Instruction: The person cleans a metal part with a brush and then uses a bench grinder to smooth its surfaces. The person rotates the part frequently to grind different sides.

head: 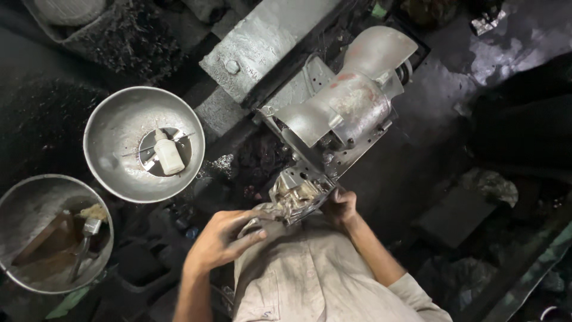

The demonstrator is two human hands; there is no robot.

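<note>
Head view, left to right: a round metal pan [36, 203] with scraps, then a metal bowl [113, 134] holding a small white bottle [168, 154]. Left hand [223, 238] curls around a shiny metal piece [262, 216]. Right hand [341, 207] grips the lower end of the grey machine [351, 107], fingers closed.
</note>
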